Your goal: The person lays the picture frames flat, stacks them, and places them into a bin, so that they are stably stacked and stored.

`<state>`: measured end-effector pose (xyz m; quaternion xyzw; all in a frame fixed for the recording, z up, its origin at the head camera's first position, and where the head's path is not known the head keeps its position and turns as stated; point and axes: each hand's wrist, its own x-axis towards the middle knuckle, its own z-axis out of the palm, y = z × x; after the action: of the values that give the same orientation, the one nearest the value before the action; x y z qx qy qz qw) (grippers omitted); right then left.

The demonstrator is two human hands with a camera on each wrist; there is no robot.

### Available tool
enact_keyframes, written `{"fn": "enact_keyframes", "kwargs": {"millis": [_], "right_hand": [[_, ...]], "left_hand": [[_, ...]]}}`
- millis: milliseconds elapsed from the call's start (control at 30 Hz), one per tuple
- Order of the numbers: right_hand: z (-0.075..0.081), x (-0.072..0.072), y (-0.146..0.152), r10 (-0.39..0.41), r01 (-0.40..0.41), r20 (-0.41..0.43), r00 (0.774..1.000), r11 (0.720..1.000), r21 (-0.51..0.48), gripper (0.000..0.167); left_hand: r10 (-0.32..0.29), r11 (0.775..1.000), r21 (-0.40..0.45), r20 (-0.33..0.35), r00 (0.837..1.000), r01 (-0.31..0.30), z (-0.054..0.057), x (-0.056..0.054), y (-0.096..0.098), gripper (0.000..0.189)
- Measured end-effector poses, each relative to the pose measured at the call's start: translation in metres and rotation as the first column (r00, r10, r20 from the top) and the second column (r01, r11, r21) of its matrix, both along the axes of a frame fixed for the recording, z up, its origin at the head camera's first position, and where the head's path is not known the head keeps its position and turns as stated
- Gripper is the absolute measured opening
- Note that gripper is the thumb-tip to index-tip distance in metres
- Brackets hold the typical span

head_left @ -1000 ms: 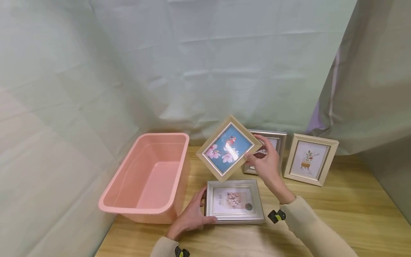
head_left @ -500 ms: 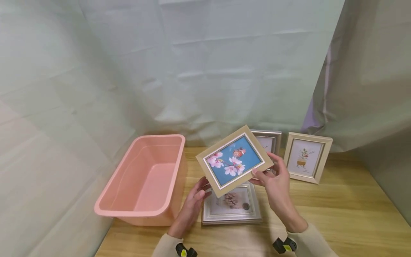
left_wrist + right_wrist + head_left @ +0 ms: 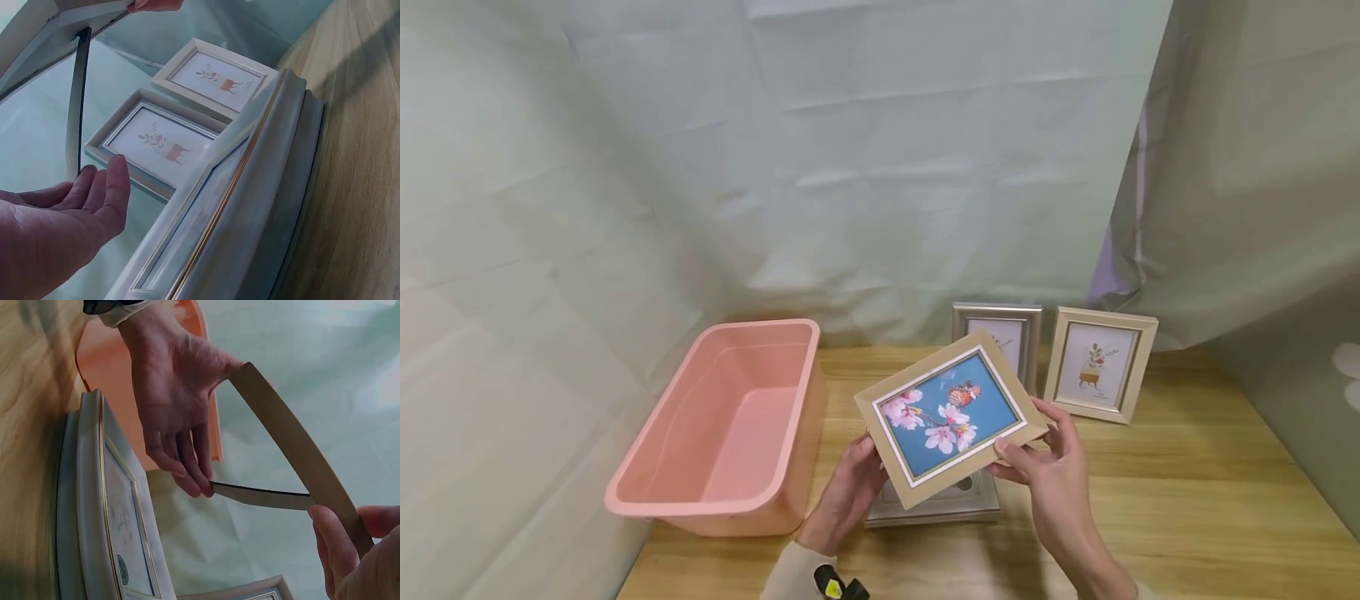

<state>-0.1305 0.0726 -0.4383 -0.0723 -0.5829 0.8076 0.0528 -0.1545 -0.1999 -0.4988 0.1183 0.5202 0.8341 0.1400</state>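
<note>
My right hand (image 3: 1052, 475) pinches the lower right corner of a gold picture frame (image 3: 872, 400), its thumb on the front. The picture shows a butterfly and pink blossoms on blue. The frame is tilted above a flat stack of silver picture frames (image 3: 936, 515). Behind it, the stand leg (image 3: 262, 496) is swung out from the back, as the right wrist view shows. My left hand (image 3: 850, 492) is at the frame's left side; in the left wrist view its fingertips (image 3: 117, 169) reach the leg's free end. Its thumb lies near the frame's edge in the right wrist view.
A pink plastic tub (image 3: 808, 367) stands at the left of the wooden table (image 3: 1210, 483). Toward the back right, a silver picture frame (image 3: 1033, 333) and a cream picture frame (image 3: 1138, 367) stand upright. Pale cloth (image 3: 880, 167) hangs behind.
The gold frame has come down and nearer, turning flatter, and now covers most of the stack. My left hand has left the stack's edge and risen to the frame's left side and back leg.
</note>
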Motion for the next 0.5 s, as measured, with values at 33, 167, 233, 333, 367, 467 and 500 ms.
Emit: {"fn": "enact_keyframes", "kwargs": {"millis": [33, 167, 233, 333, 367, 467, 500], "right_hand": [[-0.0010, 0.0014, 0.0003, -0.004, 0.004, -0.006, 1.000, 1.000, -0.007, 0.074], [-0.0037, 0.0049, 0.0018, -0.027, 0.026, -0.022, 0.999, 0.999, -0.020, 0.075], [-0.0045, 0.0059, 0.0027, -0.035, 0.035, -0.016, 0.999, 0.999, -0.015, 0.075], [-0.0058, 0.0068, 0.0043, -0.043, 0.043, 0.004, 0.999, 0.999, -0.002, 0.074], [-0.0063, 0.0071, 0.0047, -0.044, 0.044, 0.011, 0.999, 0.999, 0.002, 0.074], [-0.0084, 0.0077, 0.0060, -0.047, 0.047, 0.024, 0.999, 0.999, 0.012, 0.073], [-0.0093, 0.0078, 0.0064, -0.048, 0.048, 0.025, 0.999, 0.999, 0.013, 0.073]], "left_hand": [[0.002, 1.000, -0.006, 0.001, 1.000, -0.002, 0.0001, -0.0002, 0.0002, 0.054], [0.023, 0.999, -0.034, 0.007, 1.000, -0.023, 0.0017, -0.0016, 0.0022, 0.084], [0.039, 0.999, -0.037, 0.011, 0.999, -0.039, 0.0021, -0.0021, 0.0029, 0.088], [0.070, 0.997, -0.039, 0.018, 0.997, -0.069, 0.0028, -0.0015, 0.0034, 0.085], [0.081, 0.996, -0.042, 0.015, 0.997, -0.080, 0.0027, -0.0011, 0.0033, 0.084], [0.120, 0.991, -0.067, 0.000, 0.993, -0.120, 0.0035, -0.0002, 0.0031, 0.080], [0.135, 0.988, -0.077, -0.006, 0.991, -0.136, 0.0041, -0.0001, 0.0032, 0.079]]}}
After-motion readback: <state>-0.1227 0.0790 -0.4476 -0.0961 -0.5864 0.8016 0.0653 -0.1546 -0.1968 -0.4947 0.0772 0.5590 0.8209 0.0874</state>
